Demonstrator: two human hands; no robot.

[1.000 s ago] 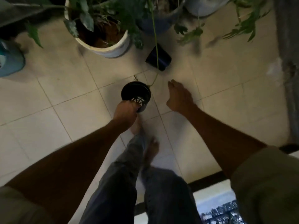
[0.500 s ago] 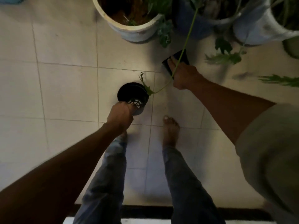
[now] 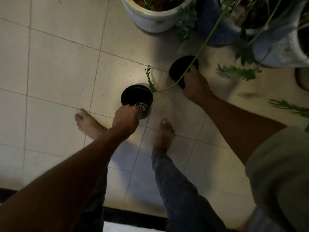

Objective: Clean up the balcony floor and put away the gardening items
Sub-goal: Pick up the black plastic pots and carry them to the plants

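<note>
Dim light falls on a tiled balcony floor (image 3: 55,64), where the left hand (image 3: 125,121) holds a small black plastic pot (image 3: 136,97) above the tiles, its fingers curled round the pot's slotted base so the mouth tips away. The right hand (image 3: 195,84) reaches farther out and grips a second black pot (image 3: 179,67) lying near the big planters, fingers closed on its rim. A long green stem (image 3: 205,41) trails across both pots from a white planter (image 3: 150,15)
</note>
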